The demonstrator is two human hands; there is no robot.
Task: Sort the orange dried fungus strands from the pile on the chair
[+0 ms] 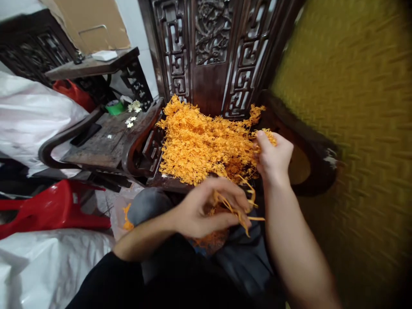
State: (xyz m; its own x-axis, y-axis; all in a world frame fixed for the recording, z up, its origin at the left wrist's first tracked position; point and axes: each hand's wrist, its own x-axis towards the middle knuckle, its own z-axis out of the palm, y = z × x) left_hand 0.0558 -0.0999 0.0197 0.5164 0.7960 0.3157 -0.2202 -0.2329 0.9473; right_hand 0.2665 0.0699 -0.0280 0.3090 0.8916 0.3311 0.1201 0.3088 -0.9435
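Observation:
A large heap of frilly orange plastic sprigs (196, 141) covers the seat of a carved dark wood chair. My left hand (206, 210), in front of the heap above my lap, curls around a few thin orange plastic stems (238, 212) that stick out past the fingertips. At the heap's right edge my right hand (275, 156) is closed on an orange sprig (268, 136), pinched between thumb and fingers. Whether that sprig is still tangled with the heap I cannot tell. More orange pieces (212, 240) lie below my left hand, partly hidden.
The carved chair back (209, 81) rises behind the heap. To the left are another wooden chair (96, 146) with green tape (115, 107), a red plastic stool (61, 206) and white sacks (48, 266). A yellow-green woven surface (360, 107) stands close on the right.

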